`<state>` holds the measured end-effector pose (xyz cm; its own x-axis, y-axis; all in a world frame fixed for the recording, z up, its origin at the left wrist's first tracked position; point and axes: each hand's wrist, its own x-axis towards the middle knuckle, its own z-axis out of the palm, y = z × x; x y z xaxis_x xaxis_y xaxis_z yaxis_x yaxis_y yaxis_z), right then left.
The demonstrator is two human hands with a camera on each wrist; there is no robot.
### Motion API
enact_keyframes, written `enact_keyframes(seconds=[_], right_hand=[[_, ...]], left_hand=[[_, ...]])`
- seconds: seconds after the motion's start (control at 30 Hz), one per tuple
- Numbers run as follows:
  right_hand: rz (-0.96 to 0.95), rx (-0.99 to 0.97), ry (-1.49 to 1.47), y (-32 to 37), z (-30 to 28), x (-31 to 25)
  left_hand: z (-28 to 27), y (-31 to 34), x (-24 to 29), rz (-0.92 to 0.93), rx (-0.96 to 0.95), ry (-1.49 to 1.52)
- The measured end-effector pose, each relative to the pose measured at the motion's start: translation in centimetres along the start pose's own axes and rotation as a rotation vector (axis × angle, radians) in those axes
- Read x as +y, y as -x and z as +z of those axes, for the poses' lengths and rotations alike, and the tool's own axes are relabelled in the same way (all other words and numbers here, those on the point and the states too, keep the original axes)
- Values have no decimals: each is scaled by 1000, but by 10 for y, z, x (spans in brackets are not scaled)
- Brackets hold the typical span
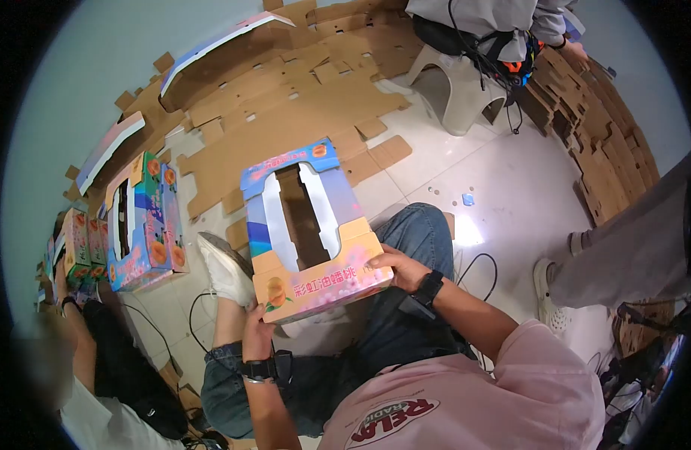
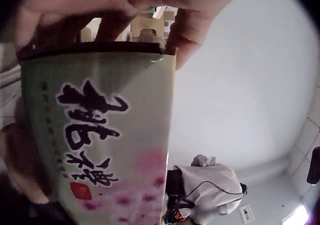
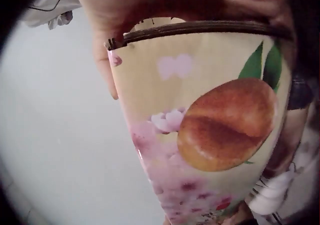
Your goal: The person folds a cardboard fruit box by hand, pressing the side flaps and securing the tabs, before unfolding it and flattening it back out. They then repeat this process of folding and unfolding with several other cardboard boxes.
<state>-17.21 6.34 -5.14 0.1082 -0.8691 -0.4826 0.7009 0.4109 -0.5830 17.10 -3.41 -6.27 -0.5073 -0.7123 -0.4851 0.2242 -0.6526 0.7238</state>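
A printed cardboard fruit box [image 1: 327, 271] is held up in front of the person, over the lap. It has blue, purple and orange faces, peach pictures and a long opening framed by white inner flaps. The left hand [image 1: 257, 330] grips its near left corner, and in the left wrist view fingers hook over the edge of a panel [image 2: 105, 115] with dark lettering. At the near right corner the right hand [image 1: 400, 270] holds on, thumb on the orange face. The right wrist view has this hand over the layered edge of a panel printed with a peach [image 3: 227, 125].
Similar fruit boxes [image 1: 162, 217] stand on the left, beside another person's arm [image 1: 79, 330]. Flattened cardboard [image 1: 285, 112] covers the floor ahead. A person sits on a plastic stool [image 1: 458, 90] at the back. Cardboard is stacked [image 1: 585, 120] on the right, near a standing leg [image 1: 623, 247]. Cables cross the floor.
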Motion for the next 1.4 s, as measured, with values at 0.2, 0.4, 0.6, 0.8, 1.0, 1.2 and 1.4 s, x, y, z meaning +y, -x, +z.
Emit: enact_keyframes(seconds=[0.2, 0.4, 0.6, 0.8, 1.0, 1.2, 1.4], right_hand=[[-104, 5, 59, -6, -11, 14], [-255, 39, 232, 1, -12, 25], [-245, -2, 229, 13, -4, 18], [-240, 34, 206, 15, 0, 17], [-263, 33, 281, 16, 1, 14], [-283, 39, 298, 19, 1, 12], [-228, 18, 313, 20, 6, 5]], left_hand=[[66, 7, 48, 380, 318, -541], [133, -9, 58, 616, 55, -1138], [182, -35, 38, 616, -156, -1282], [211, -56, 18, 720, -92, -1465], [241, -70, 11, 569, 71, -1787], [251, -82, 5, 410, 47, -1889], [237, -87, -6, 488, 68, -1702]])
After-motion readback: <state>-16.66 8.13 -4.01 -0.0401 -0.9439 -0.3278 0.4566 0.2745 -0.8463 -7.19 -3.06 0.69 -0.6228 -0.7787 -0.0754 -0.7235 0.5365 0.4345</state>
